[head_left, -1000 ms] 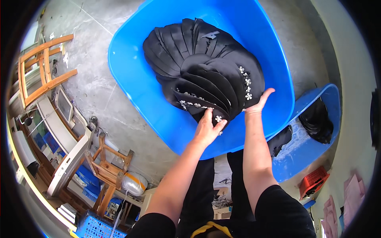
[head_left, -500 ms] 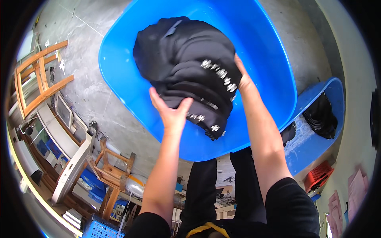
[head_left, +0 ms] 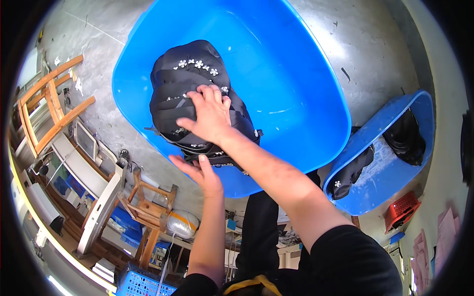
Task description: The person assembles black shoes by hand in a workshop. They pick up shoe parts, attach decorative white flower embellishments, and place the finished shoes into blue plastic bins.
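Note:
A bundle of nested black fabric pieces with small white flowers (head_left: 168,111) lies in the left part of a large blue plastic tub (head_left: 291,98). My right hand (head_left: 211,116) rests on top of the bundle, with its fingers apart. At the bundle's near edge, my left hand (head_left: 203,178) has its thumb and fingers spread, palm up. Its fingertips are against or just beside the fabric; which of the two I cannot tell.
On the right stands a smaller blue tub (head_left: 363,197) holding more black pieces (head_left: 405,138). Close to it sits a red basket (head_left: 401,211). A wooden stool (head_left: 148,209), a wooden frame (head_left: 52,101) and a blue crate (head_left: 143,283) are on the left. Concrete floor (head_left: 106,69) surrounds the tub.
The bundle has shifted left and turned, and its flowers now show at the far end too. My right hand has gone from its right side onto its top. My left hand is lower.

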### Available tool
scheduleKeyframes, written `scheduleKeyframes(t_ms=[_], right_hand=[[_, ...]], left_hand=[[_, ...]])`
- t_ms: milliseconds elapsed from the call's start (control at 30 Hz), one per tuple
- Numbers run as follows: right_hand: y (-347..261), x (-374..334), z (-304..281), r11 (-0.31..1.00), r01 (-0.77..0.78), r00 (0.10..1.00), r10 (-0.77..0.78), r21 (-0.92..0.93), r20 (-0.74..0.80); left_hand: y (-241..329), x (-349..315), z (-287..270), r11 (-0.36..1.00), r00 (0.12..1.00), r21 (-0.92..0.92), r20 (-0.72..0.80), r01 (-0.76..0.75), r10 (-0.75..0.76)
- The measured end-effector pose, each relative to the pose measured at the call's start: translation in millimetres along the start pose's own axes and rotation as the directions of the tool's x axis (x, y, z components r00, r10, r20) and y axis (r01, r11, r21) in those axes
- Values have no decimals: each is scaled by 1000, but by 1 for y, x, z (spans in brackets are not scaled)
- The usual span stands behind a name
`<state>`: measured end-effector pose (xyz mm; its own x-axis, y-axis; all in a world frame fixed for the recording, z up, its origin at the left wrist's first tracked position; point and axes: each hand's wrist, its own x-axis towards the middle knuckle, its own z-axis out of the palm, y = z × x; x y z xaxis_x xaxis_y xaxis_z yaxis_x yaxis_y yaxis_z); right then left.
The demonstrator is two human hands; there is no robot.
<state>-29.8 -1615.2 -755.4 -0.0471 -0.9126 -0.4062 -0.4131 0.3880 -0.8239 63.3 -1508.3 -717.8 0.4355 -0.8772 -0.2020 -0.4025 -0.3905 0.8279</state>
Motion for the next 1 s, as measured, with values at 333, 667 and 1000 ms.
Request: scheduleKeyframes(t_ms=[333,667,1000], right_hand=[[18,-27,-8,975,185,983,-182,126,-36],[174,-325,-180,893,-415,727,210,-175,-654],[200,-302,-130,781,-593,732,423,-195,-533]], left_hand=[[-43,65,37,913,999,408,-31,-16,32],[27,-24,45,670,788,425,419,-609,451],[9,-168,140,489,143,58,980,-871,138]])
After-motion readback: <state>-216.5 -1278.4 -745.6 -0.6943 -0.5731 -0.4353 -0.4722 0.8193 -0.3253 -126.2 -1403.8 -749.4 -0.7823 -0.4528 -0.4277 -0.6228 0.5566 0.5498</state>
